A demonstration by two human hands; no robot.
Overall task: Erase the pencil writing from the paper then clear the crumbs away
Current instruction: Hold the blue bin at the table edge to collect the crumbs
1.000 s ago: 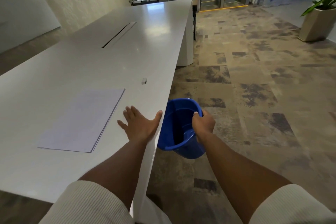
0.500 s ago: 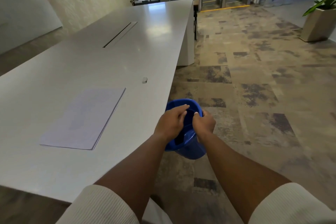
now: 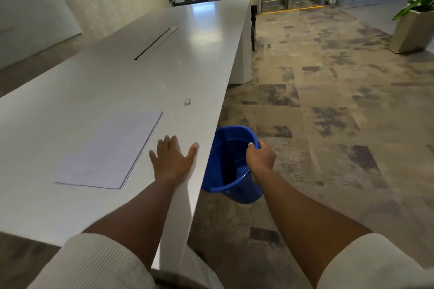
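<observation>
Here a long white table borders patchy grey-beige carpet.

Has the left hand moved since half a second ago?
Yes. The left hand went from over the blue bucket back onto the table, beside the paper.

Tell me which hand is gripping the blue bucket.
The right hand grips the blue plastic bucket by its rim, beside the table edge. The left hand lies flat on the white table.
</observation>
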